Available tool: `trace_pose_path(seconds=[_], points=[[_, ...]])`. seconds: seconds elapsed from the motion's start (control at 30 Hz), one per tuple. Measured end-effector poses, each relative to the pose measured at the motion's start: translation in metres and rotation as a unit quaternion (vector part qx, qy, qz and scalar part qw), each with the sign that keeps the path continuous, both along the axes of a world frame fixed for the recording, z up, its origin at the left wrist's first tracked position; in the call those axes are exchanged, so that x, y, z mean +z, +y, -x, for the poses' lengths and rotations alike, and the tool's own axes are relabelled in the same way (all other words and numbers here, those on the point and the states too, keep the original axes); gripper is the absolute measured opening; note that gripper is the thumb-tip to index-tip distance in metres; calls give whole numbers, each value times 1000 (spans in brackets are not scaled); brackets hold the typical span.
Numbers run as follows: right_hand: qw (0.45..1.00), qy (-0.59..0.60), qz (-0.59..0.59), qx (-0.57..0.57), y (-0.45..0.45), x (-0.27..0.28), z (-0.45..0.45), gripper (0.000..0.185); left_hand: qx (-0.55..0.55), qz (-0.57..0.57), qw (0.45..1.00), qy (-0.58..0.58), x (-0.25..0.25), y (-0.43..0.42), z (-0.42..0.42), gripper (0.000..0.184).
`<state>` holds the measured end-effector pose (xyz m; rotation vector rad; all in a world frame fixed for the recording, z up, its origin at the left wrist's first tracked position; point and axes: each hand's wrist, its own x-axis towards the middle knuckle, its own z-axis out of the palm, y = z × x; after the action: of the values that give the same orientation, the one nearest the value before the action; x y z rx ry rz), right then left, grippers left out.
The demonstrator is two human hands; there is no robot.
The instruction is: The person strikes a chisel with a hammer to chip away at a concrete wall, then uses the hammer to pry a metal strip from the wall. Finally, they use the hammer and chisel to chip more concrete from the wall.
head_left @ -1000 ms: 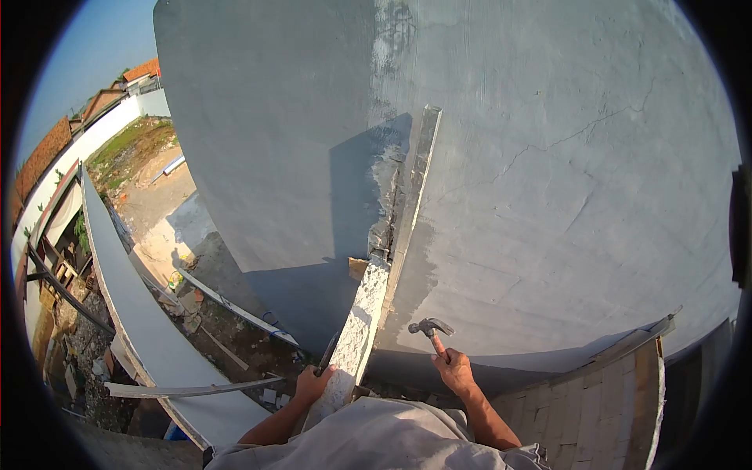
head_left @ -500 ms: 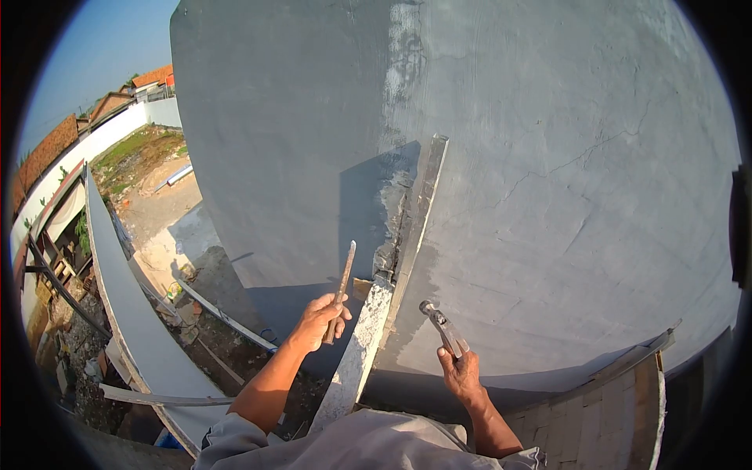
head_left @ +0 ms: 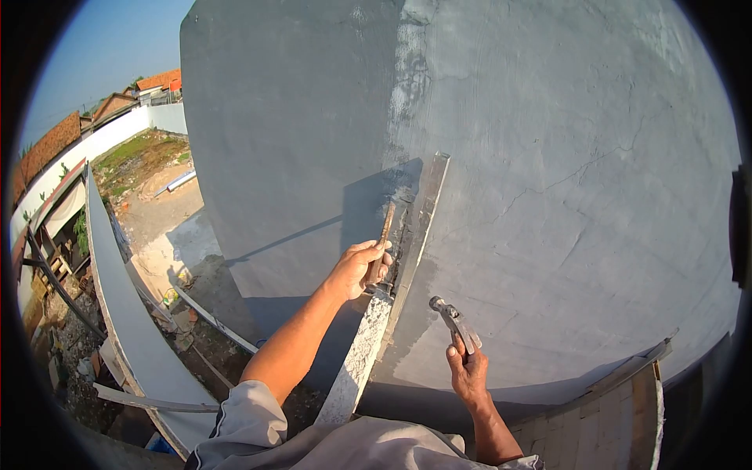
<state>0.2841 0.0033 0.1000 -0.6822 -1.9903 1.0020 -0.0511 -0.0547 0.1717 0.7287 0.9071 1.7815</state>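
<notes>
While the left hand (head_left: 362,269) grasps one slim rusty-brown metal rod (head_left: 387,225), its long axis pointing up and slightly right, the right hand (head_left: 470,374) clasps one grey metal hammer (head_left: 457,323), round face up-left; beyond both, one grey plastered wall (head_left: 540,251).

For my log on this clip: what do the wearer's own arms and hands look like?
Left hand and right hand are both bare: no gloves, and no watch shows. The left sleeve is short, loose and pale greyish, with a thin dark line along it. Only the edge of the right sleeve shows.
</notes>
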Motion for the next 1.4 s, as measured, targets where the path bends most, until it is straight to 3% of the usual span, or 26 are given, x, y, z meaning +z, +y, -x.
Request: trace_pose_path(seconds=[0.27,0.53,0.7,0.77,0.87,0.97,1.0,1.1,1.2,1.4], points=[[997,55,25,54,-8,34,10,28,70,-48,996,-3,25,2,-10,30],[995,87,6,41,1,40,14,31,10,-198,980,31,61,17,8,34],[995,94,19,26,5,38,7,30,187,-91,944,258,72,26,4,19],[994,94,46,21,8,32,5,30,239,-25,912,332,69,31,10,16],[994,91,52,23,9,35,5,34,448,-114,687,561,61,43,25,14],[996,84,-1,24,13,47,5,31,413,-137,731,526,70,42,33,16],[996,85,-34,22,14,55,6,31,381,-129,781,478,73,40,31,14],[984,99,-150,-2,12,87,11,39,376,-96,784,484,82,29,27,10],[981,81,-175,-9,11,121,12,41,400,-176,745,504,84,32,27,7],[960,95,-265,1,1,196,35,38,372,-144,768,501,92,34,31,3]])
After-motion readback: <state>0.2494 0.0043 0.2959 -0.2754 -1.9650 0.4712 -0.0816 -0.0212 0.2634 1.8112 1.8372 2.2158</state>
